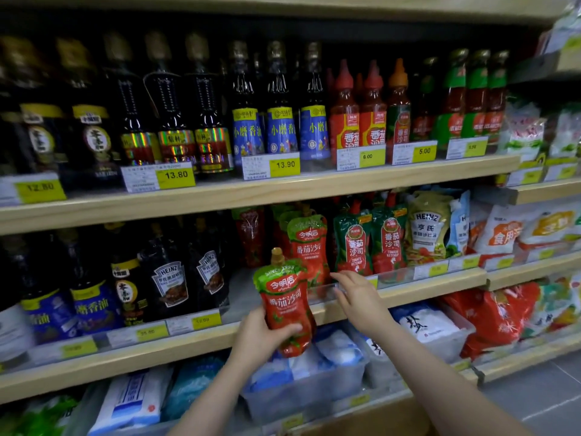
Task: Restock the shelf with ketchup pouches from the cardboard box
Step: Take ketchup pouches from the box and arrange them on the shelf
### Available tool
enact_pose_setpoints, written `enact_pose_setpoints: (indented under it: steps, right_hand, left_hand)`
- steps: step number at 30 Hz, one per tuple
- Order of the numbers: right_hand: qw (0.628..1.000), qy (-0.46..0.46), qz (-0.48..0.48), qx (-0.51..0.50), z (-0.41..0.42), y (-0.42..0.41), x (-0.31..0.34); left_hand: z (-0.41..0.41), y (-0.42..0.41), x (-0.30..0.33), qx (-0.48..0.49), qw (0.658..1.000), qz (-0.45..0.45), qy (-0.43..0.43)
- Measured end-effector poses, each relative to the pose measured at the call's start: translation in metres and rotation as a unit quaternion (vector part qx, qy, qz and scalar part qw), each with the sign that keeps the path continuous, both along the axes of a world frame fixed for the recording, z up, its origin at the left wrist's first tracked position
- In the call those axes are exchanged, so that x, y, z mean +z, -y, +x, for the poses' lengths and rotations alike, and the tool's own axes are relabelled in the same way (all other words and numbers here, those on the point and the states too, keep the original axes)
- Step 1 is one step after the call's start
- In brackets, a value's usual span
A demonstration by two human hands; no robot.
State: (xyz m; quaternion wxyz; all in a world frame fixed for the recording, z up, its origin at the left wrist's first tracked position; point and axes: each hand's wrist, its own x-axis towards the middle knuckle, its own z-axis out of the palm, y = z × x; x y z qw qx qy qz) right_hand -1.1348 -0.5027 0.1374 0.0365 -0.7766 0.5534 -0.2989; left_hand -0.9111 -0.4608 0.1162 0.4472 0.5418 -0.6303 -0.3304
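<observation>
Left hand: the left hand (262,336) is wrapped around the lower part of a ketchup pouch (286,305), thumb across the front, the other fingers hidden behind it.
Held pouch: upright, tilted slightly, gold cap on top, green upper part and red body; it is raised in front of the edge of the middle shelf (408,292), not resting on it.
Right hand: the right hand (358,294) is open with fingers spread and holds nothing; its fingertips are at the clear front rail (327,289) of the shelf, just right of the held pouch.
Shelf row: a matching pouch on the shelf (309,247) stands upright behind the rail, above and behind the held one.
Neighbours: green-topped ketchup pouches (371,243) stand just to the right; dark sauce bottles (169,278) to the left.
Gap: bare shelf space (245,294) lies between the bottles and the pouch row.
</observation>
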Motion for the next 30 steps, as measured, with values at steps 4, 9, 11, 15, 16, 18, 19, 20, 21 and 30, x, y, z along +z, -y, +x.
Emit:
enact_pose_setpoints:
  steps: [4,9,11,15,16,18,19,20,21,30]
  right_hand:
    - [1.0,-0.021,-0.002,-0.014,-0.001,0.006,-0.004]
    - [1.0,-0.008,0.012,0.004,-0.003,0.007,-0.002]
    - [1.0,0.001,0.019,0.008,-0.002,0.007,-0.001]
    - [1.0,0.008,0.021,0.01,-0.003,0.006,-0.002]
    - [1.0,0.008,0.022,0.011,-0.004,0.007,-0.003]
    - [1.0,0.01,0.019,0.011,-0.005,0.007,-0.004]
    - [1.0,0.014,0.017,0.012,-0.005,0.007,-0.004]
    - [1.0,0.019,0.017,0.014,-0.006,0.007,-0.004]
    - [0.999,0.025,0.018,0.015,-0.005,0.007,-0.004]
    - [0.999,0.044,-0.001,0.011,-0.004,0.004,-0.006]
  left_hand:
    - [0.009,0.018,0.039,0.043,0.996,-0.077,0.034]
    - [0.022,0.046,0.066,0.079,0.985,-0.147,0.045]
    - [0.027,0.054,0.067,0.085,0.983,-0.147,0.064]
    - [0.032,0.069,0.046,0.074,0.993,-0.062,0.071]
    - [0.032,0.072,0.04,0.076,0.994,-0.042,0.069]
    - [0.034,0.077,0.034,0.085,0.994,-0.018,0.065]
    - [0.035,0.079,0.034,0.086,0.994,-0.009,0.064]
    - [0.035,0.079,0.035,0.085,0.994,-0.001,0.064]
    - [0.035,0.079,0.035,0.084,0.994,0.005,0.068]
    - [-0.018,0.046,0.039,0.299,0.936,-0.093,0.159]
